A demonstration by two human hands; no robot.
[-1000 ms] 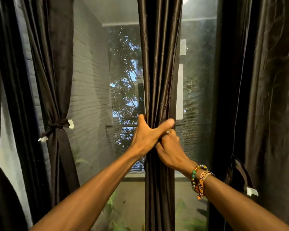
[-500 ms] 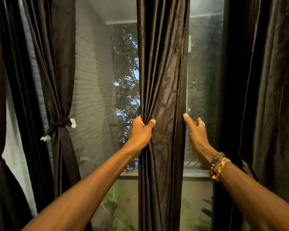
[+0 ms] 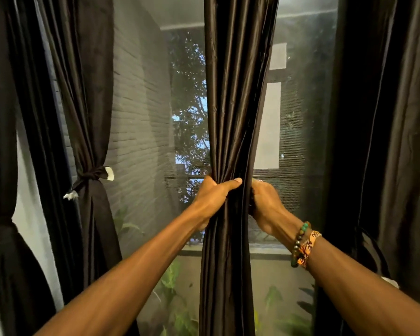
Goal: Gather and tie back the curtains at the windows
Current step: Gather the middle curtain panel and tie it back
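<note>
Nearest in: both forearms reach fwd, beaded bracelets [image 3: 301,246] on the right wrist. Left hand [image 3: 212,200] wraps the middle curtain [image 3: 235,93], thumb across the front, fingers curled round behind: firm grip. Right hand [image 3: 264,202] sits at the curtain's right edge, fingers hooked into the folds & mostly hidden, so it looks to be gripping too.

Fabric's bunched into a narrow column btwn them, hanging down the centre of the window [image 3: 303,122]. Step in hand: gathering, prob nearly done. Tying not yet begun, and no tie strip in either hand. Next move likely needs one hand to keep the bunch pinched while the other fetches & loops a tie.

Further back, left: tied curtain [image 3: 87,93] cinched w/ its knot [image 3: 92,174], plus the far-left curtain [image 3: 3,141], also tied. Right curtain [image 3: 398,141] hangs loose. Beyond the glass: brick wall [image 3: 141,117], tree [image 3: 187,112].
</note>
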